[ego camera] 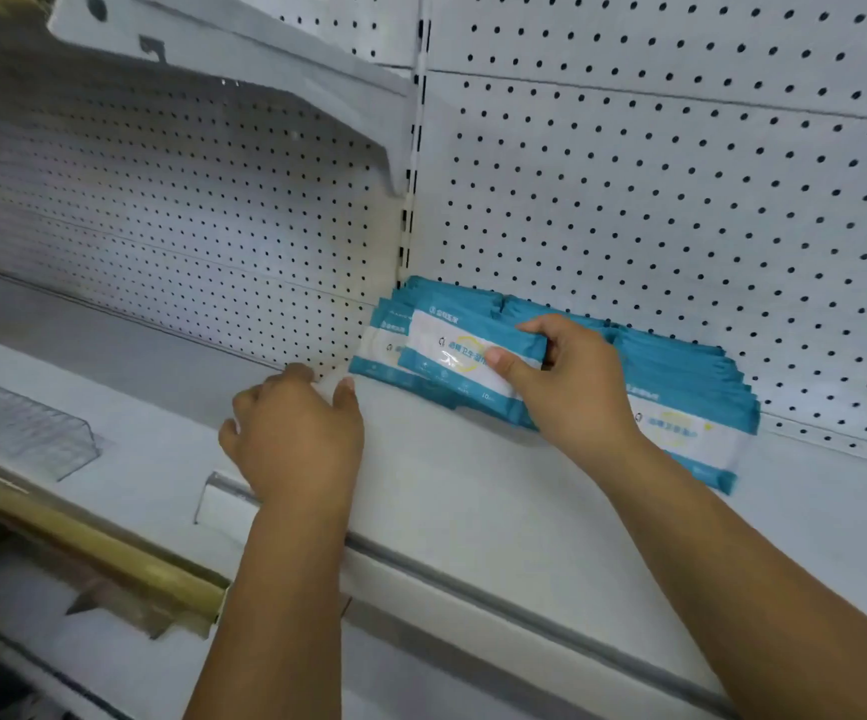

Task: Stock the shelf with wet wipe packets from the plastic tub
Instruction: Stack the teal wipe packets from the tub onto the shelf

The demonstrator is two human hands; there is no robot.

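Wet wipe packet (465,356) is pinched at its right end by right hand (571,387), over left stack (390,350) at far side of shelf (473,485). Long axis is laid left-right, printed face up. Left hand (291,433) is rested on shelf, loosely curled, nothing held.

**Bare hands and bare forearms**

The person shows only as two arms. The left hand (294,433) and the right hand (571,387) are both bare, and their backs look smooth, with the knuckles as soft ridges. The left forearm (275,615) and the right forearm (732,579) are bare too, along all the length that is visible, down to the lower edge. Clothing further up cannot be seen. Both forearms are slim and become a little wider toward the elbow. The right thumb nail (494,356) is short, rounded and plain. The left thumb nail (348,383) is short as well.
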